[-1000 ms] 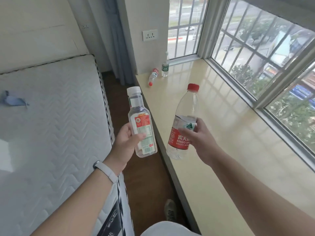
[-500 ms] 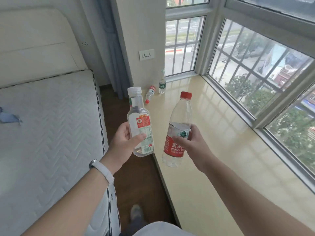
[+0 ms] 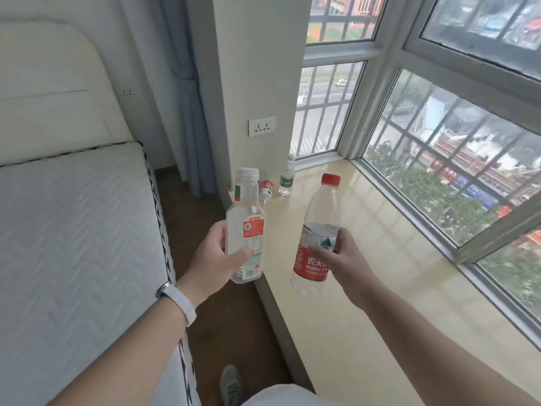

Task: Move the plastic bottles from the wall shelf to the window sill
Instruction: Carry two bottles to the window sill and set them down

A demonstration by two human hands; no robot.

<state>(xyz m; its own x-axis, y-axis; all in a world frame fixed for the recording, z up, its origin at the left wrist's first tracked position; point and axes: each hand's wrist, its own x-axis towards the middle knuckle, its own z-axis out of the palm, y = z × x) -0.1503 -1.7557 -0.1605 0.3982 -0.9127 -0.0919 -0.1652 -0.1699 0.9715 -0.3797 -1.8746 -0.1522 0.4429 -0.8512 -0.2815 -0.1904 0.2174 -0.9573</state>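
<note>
With the left hand (image 3: 216,256) grasping a white-cap bottle (image 3: 245,227) and the right hand (image 3: 339,259) a red-cap bottle (image 3: 317,238) above the sill (image 3: 366,230), both should go down upright toward 12 o'clock, near the two bottles (image 3: 286,178) there.

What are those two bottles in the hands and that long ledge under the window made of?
Red-capped bottle: thin clear plastic, glossy; you see through it. White-capped bottle: clear plastic too, squarer, with a paper-like label. Window sill: polished cream stone or tile, judging by the window reflections; which one I cannot tell.
</note>
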